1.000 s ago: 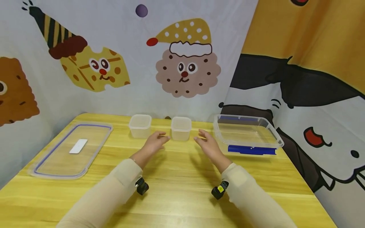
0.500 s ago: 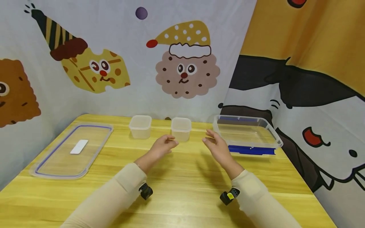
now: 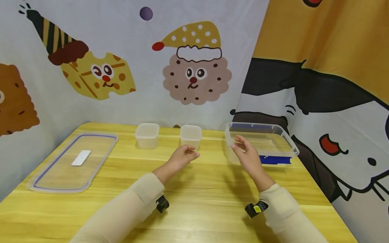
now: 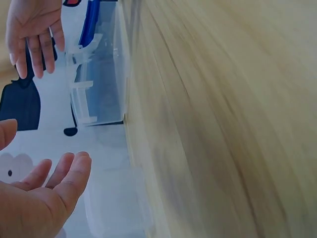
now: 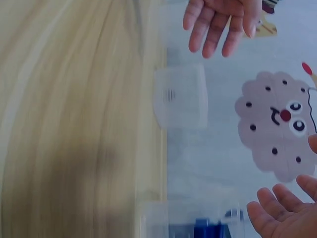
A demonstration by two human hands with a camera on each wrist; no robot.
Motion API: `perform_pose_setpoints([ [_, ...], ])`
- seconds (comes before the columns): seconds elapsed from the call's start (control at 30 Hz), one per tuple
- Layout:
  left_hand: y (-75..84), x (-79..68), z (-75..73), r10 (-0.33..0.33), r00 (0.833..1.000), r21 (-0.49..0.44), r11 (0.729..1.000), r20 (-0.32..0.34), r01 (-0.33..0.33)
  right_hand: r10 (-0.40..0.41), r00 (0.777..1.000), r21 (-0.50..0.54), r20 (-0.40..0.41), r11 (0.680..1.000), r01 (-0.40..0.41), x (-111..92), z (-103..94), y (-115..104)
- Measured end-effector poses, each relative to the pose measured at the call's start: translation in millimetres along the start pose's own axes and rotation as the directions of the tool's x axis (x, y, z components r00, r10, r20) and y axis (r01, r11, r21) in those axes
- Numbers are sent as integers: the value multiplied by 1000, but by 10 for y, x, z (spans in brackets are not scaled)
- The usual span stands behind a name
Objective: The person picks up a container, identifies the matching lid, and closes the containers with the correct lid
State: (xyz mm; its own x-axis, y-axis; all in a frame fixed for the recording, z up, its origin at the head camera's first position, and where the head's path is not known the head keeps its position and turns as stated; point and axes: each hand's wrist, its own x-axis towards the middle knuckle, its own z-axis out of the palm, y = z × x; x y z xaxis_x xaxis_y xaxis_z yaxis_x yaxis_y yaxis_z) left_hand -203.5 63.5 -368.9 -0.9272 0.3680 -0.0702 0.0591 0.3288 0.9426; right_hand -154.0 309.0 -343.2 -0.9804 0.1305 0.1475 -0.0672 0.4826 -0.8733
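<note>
My left hand [image 3: 178, 161] hovers over the table, fingers loosely bent and nothing in them, just in front of the right small plastic tub [image 3: 190, 135]. A matching small tub [image 3: 147, 136] stands to the left of it at the back. Farther right, my right hand [image 3: 250, 158] is raised with relaxed fingers and holds nothing. It overlaps the front left corner of a large clear storage box [image 3: 291, 148] with blue latches. In the left wrist view, the left hand's fingers [image 4: 74, 178] are spread; the right wrist view shows the right hand's fingers [image 5: 277, 203] likewise apart.
A large clear lid [image 3: 57, 182] with a blue seal lies flat on the left of the wooden table [image 3: 194, 216]. On it is a small white rectangular piece [image 3: 81, 158]. A cartoon-printed cloth [image 3: 121, 37] hangs right behind the table.
Both hands have moved right and slightly nearer to me. The left went from between the tubs to before the right tub; the right now overlaps the storage box. The containers have stayed put.
</note>
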Motion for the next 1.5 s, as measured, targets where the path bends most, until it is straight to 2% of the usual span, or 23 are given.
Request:
perform_pose_setpoints([
  [0.3, 52, 67, 137, -8, 1000, -2, 1000, 11, 8, 12, 997, -80, -73, 997, -18, 24, -293, 115],
  [0.5, 102, 147, 226, -34, 999, -64, 997, 35, 36, 16, 991, -155, -132, 987, -36, 56, -564, 177],
  [0.63, 155, 199, 273, -27, 998, -98, 995, 53, 33, 30, 982, -187, -185, 980, -66, 77, -758, 228],
  [0.83, 242, 250, 356, -19, 997, -132, 991, 73, 29, 52, 960, -213, -275, 970, -113, 95, -1023, 336],
  [0.93, 262, 279, 397, -15, 998, -111, 994, 68, 23, 75, 948, -229, -308, 962, -150, 90, -1118, 381],
  [1.1, 254, 331, 464, -16, 998, -76, 997, 57, 21, 139, 932, -217, -334, 951, -219, 148, -1241, 517],
  [1.2, 256, 366, 494, -16, 999, -87, 996, 48, 20, 182, 920, -212, -348, 940, -266, 201, -1311, 618],
  [1.5, 290, 442, 507, -51, 999, -122, 991, 18, 52, 237, 881, -254, -409, 898, -359, 284, -1502, 868],
])
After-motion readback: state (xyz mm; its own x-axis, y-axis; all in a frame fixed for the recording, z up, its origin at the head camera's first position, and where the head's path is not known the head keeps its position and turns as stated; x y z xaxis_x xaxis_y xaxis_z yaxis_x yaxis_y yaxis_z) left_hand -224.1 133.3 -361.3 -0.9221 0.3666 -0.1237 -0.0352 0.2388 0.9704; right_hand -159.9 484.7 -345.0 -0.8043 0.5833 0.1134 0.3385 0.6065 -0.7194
